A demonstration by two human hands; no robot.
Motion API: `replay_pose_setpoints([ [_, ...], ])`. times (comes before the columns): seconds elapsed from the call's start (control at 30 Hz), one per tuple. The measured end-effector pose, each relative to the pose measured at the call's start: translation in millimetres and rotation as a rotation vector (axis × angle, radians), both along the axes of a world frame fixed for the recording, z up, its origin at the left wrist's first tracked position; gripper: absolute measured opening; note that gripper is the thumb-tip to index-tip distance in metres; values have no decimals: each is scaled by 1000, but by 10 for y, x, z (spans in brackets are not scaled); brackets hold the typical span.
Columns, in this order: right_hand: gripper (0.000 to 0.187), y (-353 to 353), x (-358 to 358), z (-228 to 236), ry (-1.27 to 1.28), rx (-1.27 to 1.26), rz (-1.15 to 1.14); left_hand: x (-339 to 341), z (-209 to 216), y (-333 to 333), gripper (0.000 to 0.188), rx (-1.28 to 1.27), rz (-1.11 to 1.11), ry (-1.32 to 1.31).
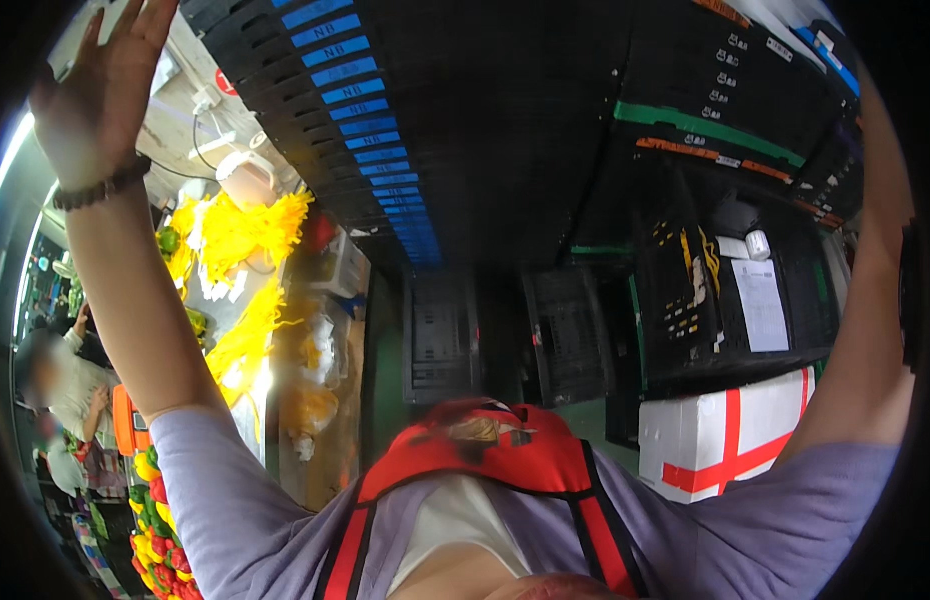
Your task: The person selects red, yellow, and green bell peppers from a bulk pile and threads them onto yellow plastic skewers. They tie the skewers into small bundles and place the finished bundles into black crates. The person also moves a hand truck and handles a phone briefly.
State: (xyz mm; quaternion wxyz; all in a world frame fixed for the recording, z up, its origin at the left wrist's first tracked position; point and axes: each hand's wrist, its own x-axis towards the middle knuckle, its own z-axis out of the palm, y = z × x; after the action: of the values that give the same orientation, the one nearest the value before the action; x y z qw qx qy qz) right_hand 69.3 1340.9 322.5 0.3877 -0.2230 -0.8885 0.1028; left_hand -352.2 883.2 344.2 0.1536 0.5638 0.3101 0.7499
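Note:
My left hand (pixel 100 105) is raised at the upper left with its fingers stretched out and holding nothing; a dark beaded bracelet (pixel 105 188) circles the wrist. To the right of it rises a tall stack of black plastic crates (pixel 485 130) with a column of blue labels (pixel 360 110). My right arm (pixel 883 220) reaches up along the right rim, and its hand is out of the picture. Nearest that arm is another stack of black crates (pixel 685 60), with green and orange bands among them.
Yellow netting (pixel 250 235) hangs over a table at left. Peppers (pixel 155 530) and other people (pixel 80 390) are at lower left. Two low black crates (pixel 440 340) sit on the floor ahead. At right, a paper sheet (pixel 760 300) lies in a black crate above a white box (pixel 700 440) with red tape.

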Motion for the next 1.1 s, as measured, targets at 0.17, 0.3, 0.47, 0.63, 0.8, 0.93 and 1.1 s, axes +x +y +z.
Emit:
replay_pose_setpoints([
  [0.17, 46, 233, 288, -218, -2, -81, -68, 514, 294, 266, 125, 163, -142, -222],
  [0.3, 46, 224, 226, -203, 51, -76, -30, 539, 122, 261, 61, 52, 641, -41],
  [0.47, 45, -122, -127, -101, 140, -50, 141, 45, -186, -287, 59, 46, 762, -201],
  [0.63, 45, -984, -421, -144, 153, -20, 304, -321, -979, -684, 60, -17, 722, -386],
  [0.8, 45, -2162, -652, -260, 172, -9, 535, -397, -1580, -1277, 60, -79, 707, -512],
  [0.93, 46, -3162, -727, -359, 143, 50, 673, -428, -2191, -1788, 61, -163, 641, -616],
  [1.1, 47, -4011, -847, -545, 77, 594, 704, -217, -2948, -2721, 62, -288, 633, -764],
])
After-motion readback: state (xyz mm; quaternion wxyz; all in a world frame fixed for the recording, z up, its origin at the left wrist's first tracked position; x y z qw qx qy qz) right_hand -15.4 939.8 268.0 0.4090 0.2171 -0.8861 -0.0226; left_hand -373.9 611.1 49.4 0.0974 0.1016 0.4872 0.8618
